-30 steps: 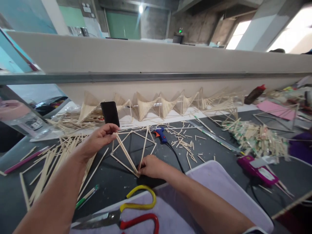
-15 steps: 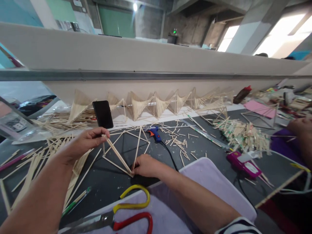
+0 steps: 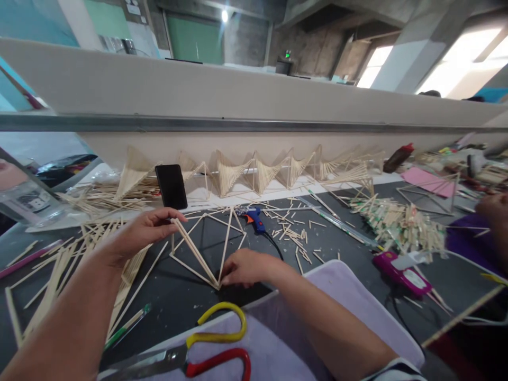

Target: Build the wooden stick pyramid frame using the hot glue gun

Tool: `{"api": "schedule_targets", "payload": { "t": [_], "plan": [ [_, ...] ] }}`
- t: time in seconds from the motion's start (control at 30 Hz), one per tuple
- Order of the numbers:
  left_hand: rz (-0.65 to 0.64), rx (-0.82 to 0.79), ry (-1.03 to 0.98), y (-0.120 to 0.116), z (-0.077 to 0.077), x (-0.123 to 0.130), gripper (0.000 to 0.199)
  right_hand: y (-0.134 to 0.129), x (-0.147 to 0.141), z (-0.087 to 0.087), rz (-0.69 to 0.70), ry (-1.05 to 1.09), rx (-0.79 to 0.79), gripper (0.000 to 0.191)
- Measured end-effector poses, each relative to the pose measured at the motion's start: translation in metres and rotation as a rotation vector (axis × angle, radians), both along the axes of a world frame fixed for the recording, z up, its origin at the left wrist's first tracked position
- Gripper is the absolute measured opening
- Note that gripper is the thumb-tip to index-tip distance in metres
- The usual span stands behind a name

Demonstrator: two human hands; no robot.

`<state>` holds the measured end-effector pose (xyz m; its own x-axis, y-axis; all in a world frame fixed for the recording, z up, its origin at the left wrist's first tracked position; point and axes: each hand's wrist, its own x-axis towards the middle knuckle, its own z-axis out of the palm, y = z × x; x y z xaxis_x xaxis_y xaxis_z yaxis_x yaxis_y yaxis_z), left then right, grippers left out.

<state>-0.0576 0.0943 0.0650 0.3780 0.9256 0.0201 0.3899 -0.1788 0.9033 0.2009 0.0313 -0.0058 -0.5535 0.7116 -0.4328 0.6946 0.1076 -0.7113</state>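
Note:
A frame of thin wooden sticks stands on the dark table in front of me. My left hand is at the raised upper end of slanting sticks, thumb and forefinger closed about their tips. Low at the frame's near corner, my right hand has its fingers pinched together against the joint; the fingertips partly cover what they grip. Behind the frame lies a blue glue gun with an orange trigger. Scissors with one yellow and one red handle rest close to me.
Loose sticks spread at left, near a propped black phone. Twisted stick models line the wall. Cut pieces, a bagged stick pile and a magenta glue gun lie rightward. Another person's hand shows at far right.
My left forefinger has stretched a little past the stick tips. The right hand stays at the lower corner, its fingers slightly shifted. The whole view has moved slightly.

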Motion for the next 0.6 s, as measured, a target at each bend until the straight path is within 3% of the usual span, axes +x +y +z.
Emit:
{"api": "schedule_targets", "payload": {
  "t": [0.07,0.13,0.2,0.33,0.43,0.6],
  "plan": [
    [-0.077,-0.036,0.028,0.002,-0.002,-0.003,0.029,0.013,0.023,0.014,-0.163,-0.101,0.104,0.026],
    [-0.118,-0.049,0.042,0.003,-0.003,-0.004,0.029,0.032,0.045,0.021,-0.463,-0.276,0.385,0.025],
    [-0.108,-0.050,0.045,0.004,-0.004,-0.004,0.030,0.052,0.060,0.019,-0.583,-0.350,0.467,0.027],
    [-0.067,-0.067,0.021,0.003,-0.005,-0.001,0.034,0.081,0.065,-0.004,-0.683,-0.382,0.449,0.039],
    [-0.056,-0.071,0.007,0.004,-0.007,-0.001,0.032,0.090,0.066,-0.018,-0.729,-0.328,0.403,0.035],
    [-0.012,-0.105,-0.029,0.006,-0.009,-0.001,0.034,0.093,0.082,-0.018,-0.771,-0.060,0.245,0.016]
  ]
}}
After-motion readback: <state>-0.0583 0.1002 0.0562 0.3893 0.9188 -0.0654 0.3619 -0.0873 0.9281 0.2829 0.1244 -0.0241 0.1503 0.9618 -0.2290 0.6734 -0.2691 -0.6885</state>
